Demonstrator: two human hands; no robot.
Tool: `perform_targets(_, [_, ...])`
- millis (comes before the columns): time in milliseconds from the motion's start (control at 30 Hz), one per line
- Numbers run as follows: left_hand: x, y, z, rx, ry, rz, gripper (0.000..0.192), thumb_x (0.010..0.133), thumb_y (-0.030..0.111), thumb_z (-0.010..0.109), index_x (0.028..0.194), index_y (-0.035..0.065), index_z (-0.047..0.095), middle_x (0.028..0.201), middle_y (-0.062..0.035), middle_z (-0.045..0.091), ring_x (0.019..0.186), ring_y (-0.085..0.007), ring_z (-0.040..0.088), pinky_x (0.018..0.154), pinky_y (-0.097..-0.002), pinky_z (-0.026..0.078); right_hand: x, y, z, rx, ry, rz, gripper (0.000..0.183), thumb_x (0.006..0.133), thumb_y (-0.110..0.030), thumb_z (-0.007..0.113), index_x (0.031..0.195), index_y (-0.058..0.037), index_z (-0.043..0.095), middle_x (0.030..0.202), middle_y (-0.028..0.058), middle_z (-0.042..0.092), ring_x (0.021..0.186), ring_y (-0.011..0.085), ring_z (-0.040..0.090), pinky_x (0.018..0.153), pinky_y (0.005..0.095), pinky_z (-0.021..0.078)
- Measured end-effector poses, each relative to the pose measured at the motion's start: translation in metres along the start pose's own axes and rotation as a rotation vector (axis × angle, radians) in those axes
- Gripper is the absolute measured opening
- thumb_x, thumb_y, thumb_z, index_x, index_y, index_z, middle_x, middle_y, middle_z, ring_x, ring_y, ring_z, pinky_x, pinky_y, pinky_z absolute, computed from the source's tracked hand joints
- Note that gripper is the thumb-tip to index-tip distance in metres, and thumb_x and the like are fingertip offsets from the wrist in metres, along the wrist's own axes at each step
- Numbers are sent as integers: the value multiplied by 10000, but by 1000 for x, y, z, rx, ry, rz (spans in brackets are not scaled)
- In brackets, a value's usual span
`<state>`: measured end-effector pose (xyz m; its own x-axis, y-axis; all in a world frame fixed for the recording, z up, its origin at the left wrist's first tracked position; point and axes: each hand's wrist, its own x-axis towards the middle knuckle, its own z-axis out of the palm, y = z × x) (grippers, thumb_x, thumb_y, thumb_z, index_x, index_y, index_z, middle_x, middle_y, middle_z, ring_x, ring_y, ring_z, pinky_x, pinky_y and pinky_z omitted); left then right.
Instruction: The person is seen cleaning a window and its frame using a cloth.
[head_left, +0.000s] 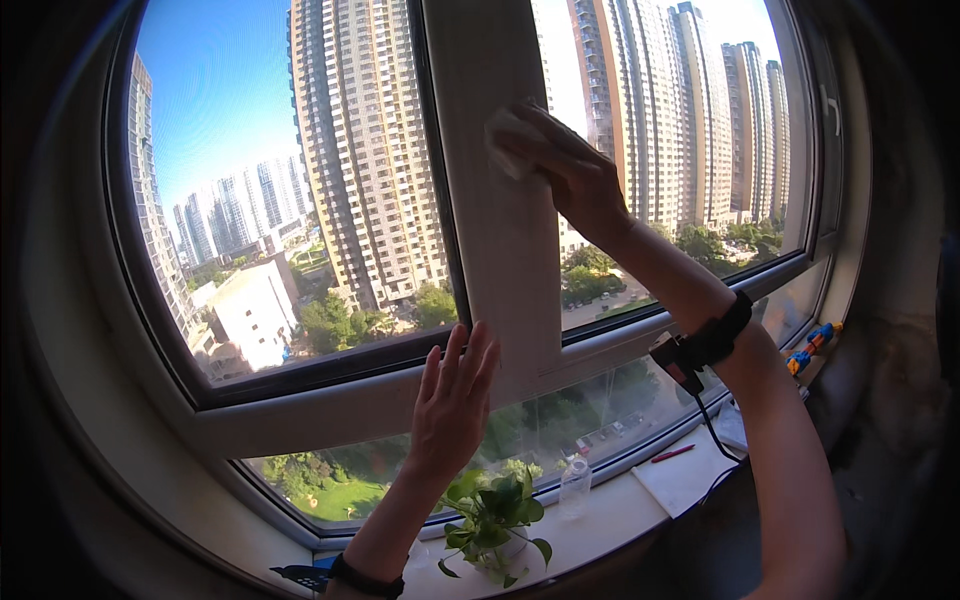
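My right hand (574, 169) is raised high with a whitish cloth or tissue (514, 139) under its fingers, pressed to the wide vertical post of the window frame (502, 262). The cloth is somewhat blurred. Lower down and to the left, my left hand (454, 397) lies with fingers extended over the joint of the post and the horizontal frame bar, holding nothing. Black straps circle both wrists, and a small box with a cable is fixed to the right one.
On the windowsill (607, 525) below stand a leafy potted plant (495, 517) and a clear plastic bottle (575, 487). Farther right are a red pen (673, 454) on white paper (667, 480) and an orange-and-blue toy (812, 349). A window handle (834, 112) is at upper right.
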<state>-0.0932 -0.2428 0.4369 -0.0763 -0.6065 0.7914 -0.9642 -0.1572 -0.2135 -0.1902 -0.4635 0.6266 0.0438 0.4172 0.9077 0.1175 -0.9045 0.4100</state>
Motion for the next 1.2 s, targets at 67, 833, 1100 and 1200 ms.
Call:
perform_targets(67, [18,10,12,-27,14,40,631,853,80,631,1445,91,411,1535,-119,328,1442,-306,274,1151,-482,263,18,4,0,13,102,120,406,855,34,609,1215,-149,647,1381,109,533,1280,346,495,1030,376,488])
perform_targets(833, [-9,-10,26,-92,37,-1,580,878,22,581,1433,125,446,1544,-75,339,1450,-261,266,1155,-439,305,-70,-27,3,75,32,234,383,851,73,591,1172,-115,683,1368,97,551,1286,307,500,1044,397,481])
perform_targets(1100, [-70,-29,6,229,84,-112,433,917,80,551,1347,125,541,1428,-75,461,1326,-254,415,1114,-449,329,-215,-78,-42,-40,-510,-22,464,811,-63,679,1224,-274,647,1442,-47,471,1361,188,410,1037,358,518])
perform_targets(1200, [-75,-39,3,193,73,-65,514,858,-22,543,1354,114,548,1404,-31,485,1274,-216,488,1108,-446,377,-178,-70,-33,9,-197,328,551,783,116,616,1206,-234,663,1359,36,531,1211,260,524,893,331,577])
